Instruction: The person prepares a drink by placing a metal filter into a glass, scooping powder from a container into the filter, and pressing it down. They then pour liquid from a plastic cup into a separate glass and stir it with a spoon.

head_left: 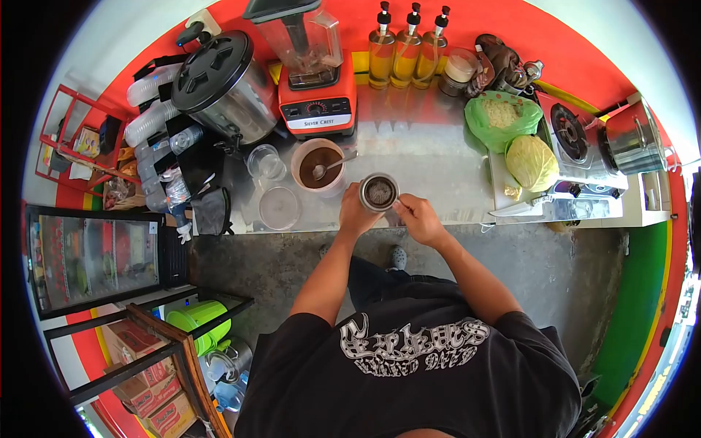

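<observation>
Near the middle of the frame, I see the left hand [355, 212] curled round a cup [380, 208], the right hand [416, 217] pinching its lower-right side, beside a tub [330, 190].

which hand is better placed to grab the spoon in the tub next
Probably the left hand: it is nearer the tub and the spoon. The right hand is farther off, gripping the cup at its right side, so perhaps it could hold that alone.
</observation>
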Available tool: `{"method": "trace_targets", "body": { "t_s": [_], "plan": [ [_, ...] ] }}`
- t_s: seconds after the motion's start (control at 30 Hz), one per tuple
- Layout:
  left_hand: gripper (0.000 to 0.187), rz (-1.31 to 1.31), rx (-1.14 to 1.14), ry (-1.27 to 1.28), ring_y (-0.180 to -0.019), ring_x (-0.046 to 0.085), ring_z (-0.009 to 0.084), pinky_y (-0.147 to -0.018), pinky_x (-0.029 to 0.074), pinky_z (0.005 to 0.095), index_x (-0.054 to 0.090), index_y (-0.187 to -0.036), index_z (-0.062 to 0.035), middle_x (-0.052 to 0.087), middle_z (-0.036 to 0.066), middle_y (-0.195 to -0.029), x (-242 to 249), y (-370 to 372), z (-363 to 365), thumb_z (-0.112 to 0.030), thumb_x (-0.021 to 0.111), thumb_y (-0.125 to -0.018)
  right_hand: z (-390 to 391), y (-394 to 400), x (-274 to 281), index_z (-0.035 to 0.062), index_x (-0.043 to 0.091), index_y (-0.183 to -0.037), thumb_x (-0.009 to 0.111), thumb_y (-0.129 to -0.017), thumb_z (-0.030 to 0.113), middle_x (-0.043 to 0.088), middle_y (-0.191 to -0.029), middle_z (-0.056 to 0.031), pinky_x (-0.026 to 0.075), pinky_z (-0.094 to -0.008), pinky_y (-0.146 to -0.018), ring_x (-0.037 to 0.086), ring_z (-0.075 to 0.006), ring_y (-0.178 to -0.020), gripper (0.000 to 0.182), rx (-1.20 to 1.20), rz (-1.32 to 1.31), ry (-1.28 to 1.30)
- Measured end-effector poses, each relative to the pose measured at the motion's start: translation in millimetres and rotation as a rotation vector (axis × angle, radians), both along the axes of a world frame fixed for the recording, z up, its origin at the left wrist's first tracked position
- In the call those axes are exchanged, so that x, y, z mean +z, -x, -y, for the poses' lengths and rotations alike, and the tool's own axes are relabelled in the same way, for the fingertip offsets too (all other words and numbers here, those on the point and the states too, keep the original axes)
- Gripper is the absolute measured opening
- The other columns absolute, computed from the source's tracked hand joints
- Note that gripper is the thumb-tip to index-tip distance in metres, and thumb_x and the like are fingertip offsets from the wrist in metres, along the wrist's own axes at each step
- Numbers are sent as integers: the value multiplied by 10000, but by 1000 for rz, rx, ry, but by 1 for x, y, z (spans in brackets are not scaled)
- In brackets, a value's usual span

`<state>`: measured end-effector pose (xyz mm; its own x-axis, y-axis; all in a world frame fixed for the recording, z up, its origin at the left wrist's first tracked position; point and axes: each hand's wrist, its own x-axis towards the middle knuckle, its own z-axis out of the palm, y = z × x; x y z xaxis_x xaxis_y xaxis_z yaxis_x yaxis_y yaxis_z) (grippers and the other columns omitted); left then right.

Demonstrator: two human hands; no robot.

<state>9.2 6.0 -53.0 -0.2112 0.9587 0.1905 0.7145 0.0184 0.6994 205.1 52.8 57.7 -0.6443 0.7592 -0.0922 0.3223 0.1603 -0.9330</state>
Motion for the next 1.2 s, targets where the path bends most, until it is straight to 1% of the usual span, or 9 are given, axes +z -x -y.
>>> {"method": "trace_targets", "body": {
  "t_s": [0.03,0.1,0.2,0.53,0.63,0.7,0.83,0.9,1.2],
  "plan": [
    [451,-37,8,0,-1105,637,322,-992,517,463,720,-1124,-105,723,80,-1079,3,-2,-1,-301,886,-753,-1,0,-3,-42,512,-850,605,-1080,177,451,-757,-165,413,-425,-658,441,-262,-685,331,3,1,-1],
    [430,-73,16,-2,-1092,641,324,-988,519,465,721,-1105,-101,724,82,-1065,6,-2,-2,-296,884,-758,-3,2,-9,-28,566,-756,612,-1050,149,555,-725,-201,432,-477,-710,535,-379,-734,346,95,-87,-245],
    [446,50,14,-64,-1058,637,327,-944,531,466,734,-1080,-93,707,98,-1083,3,-1,-1,-322,906,-737,-1,2,-7,-38,562,-763,616,-1048,151,554,-725,-204,430,-477,-707,533,-382,-730,346,23,-32,-78],
    [409,26,41,-26,-1031,646,344,-938,527,477,719,-1078,-88,705,113,-1024,-1,1,-2,-281,883,-757,-6,1,-4,-48,547,-794,589,-1074,175,527,-719,-199,440,-461,-707,539,-373,-737,360,41,44,-17],
    [423,33,32,-5,-1069,639,345,-971,515,483,704,-1092,-92,699,110,-1017,2,-2,-1,-275,880,-754,-7,0,-23,-37,550,-802,572,-1099,210,528,-707,-165,448,-435,-691,528,-322,-687,387,147,-76,-293],
    [433,-4,36,9,-1083,635,341,-978,513,483,703,-1097,-93,698,113,-1029,-1,-2,-3,-274,881,-747,-4,2,-36,-20,549,-800,552,-1121,238,505,-694,-117,447,-399,-666,495,-233,-639,411,-93,-34,191],
    [567,-24,34,38,-1119,618,363,-993,508,492,645,-1208,-90,664,143,-1096,-2,0,0,-292,879,-732,-15,-7,-49,8,557,-803,519,-1143,266,512,-695,-57,440,-371,-653,467,-150,-639,429,58,-138,100],
    [620,31,64,51,-1125,614,375,-997,506,497,618,-1249,-88,651,152,-1112,-1,-1,3,-301,878,-729,-26,-14,-49,21,582,-868,468,-1168,347,569,-797,-6,442,-303,-702,487,-104,-734,458,-31,-164,390],
    [669,-2,62,104,-1109,608,404,-984,502,509,575,-1290,-74,641,167,-1088,1,-3,-1,-320,861,-738,-23,-6,-53,40,570,-850,443,-1176,363,543,-781,13,414,-283,-691,485,-105,-727,477,-29,-174,457]
  ]
}}
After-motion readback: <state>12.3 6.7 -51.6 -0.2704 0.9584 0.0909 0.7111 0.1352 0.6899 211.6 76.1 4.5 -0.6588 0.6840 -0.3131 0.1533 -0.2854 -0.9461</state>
